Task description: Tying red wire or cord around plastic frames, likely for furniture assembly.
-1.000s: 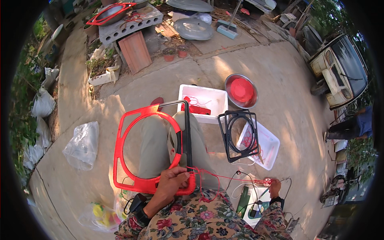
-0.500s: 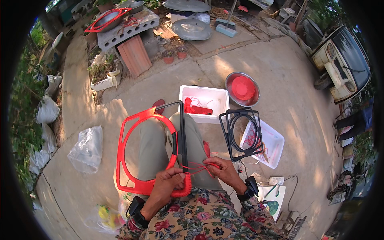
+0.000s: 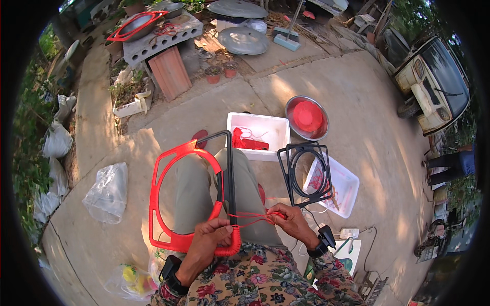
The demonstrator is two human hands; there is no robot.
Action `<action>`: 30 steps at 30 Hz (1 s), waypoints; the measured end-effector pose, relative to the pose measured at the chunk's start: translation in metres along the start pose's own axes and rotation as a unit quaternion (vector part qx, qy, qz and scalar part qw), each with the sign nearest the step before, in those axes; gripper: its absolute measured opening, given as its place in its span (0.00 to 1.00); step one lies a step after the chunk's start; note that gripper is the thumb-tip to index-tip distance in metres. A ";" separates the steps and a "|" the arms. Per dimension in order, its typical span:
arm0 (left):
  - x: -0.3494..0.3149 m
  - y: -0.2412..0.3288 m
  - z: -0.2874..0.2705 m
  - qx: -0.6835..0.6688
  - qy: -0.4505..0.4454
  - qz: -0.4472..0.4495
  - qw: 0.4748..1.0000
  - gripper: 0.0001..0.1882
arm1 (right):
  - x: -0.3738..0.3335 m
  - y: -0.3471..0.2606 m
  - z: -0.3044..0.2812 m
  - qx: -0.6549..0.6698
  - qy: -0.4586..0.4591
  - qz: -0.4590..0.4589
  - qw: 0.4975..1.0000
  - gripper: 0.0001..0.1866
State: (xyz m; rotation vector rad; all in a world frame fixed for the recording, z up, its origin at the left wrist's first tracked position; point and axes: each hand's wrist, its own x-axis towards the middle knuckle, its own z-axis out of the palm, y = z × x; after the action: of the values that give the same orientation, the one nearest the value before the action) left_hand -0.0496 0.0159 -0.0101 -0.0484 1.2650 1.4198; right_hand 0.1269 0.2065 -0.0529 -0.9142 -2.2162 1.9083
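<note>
A square plastic frame (image 3: 154, 204) with a round opening rests upright against my lap, tilted. Red cord is wound closely over most of it, while its right bar (image 3: 229, 173) is bare black. My left hand (image 3: 206, 242) is closed at the lower right corner, thumb and fingers pinching the wrapped edge. From that corner, strands of red cord (image 3: 250, 217) stretch across to my right hand (image 3: 291, 223). That hand is closed around a looped bundle of the cord, apart from the frame. The fingertips of my left hand are partly hidden behind the corner.
Ahead stand a white foam box (image 3: 279, 131) with red cord and a metal basin (image 3: 324, 127) with a red piece. A bare black frame (image 3: 287, 176) leans by a white tray (image 3: 349, 191). A plastic bag (image 3: 106, 191) lies left. A person (image 3: 449, 166) stands far right.
My right hand has moved slightly away from the frame, and the cord between the hands looks longer and straighter. My left hand stays at the corner. The view has shifted a little.
</note>
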 end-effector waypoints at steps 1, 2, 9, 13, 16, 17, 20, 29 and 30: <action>-0.002 0.000 -0.001 -0.005 0.003 0.003 1.000 0.04 | -0.002 0.001 -0.006 -0.015 0.020 0.021 0.999 0.06; -0.003 0.000 -0.001 -0.009 0.005 0.004 1.000 0.04 | -0.006 0.008 -0.015 -0.018 0.017 0.022 0.999 0.06; 0.001 -0.004 -0.001 -0.008 -0.021 0.003 1.000 0.07 | -0.074 0.182 -0.122 -0.307 0.262 0.034 0.914 0.10; 0.007 -0.018 -0.002 0.034 -0.024 0.011 0.999 0.08 | -0.082 0.199 -0.119 -0.405 0.179 0.033 0.896 0.13; 0.007 -0.017 -0.003 0.031 -0.007 0.011 0.999 0.07 | -0.033 0.093 -0.071 -0.078 0.134 0.103 0.983 0.16; 0.006 -0.017 -0.002 0.034 -0.007 0.009 0.999 0.07 | -0.021 0.056 -0.057 -0.018 0.106 0.130 0.986 0.16; 0.007 -0.017 0.000 0.038 -0.001 0.004 0.999 0.07 | 0.004 -0.021 -0.006 0.064 0.018 0.072 0.995 0.17; 0.004 -0.013 0.001 0.034 0.019 -0.026 0.999 0.10 | -0.012 -0.039 0.031 0.000 -0.138 0.020 0.990 0.13; 0.003 -0.008 0.004 0.019 0.033 -0.028 0.999 0.11 | -0.023 -0.035 0.034 -0.002 -0.185 0.018 0.983 0.12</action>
State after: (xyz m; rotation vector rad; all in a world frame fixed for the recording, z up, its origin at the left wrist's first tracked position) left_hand -0.0418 0.0185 -0.0153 -0.1056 1.3355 1.3543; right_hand 0.1177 0.1645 -0.0205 -0.6460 -2.4068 2.2484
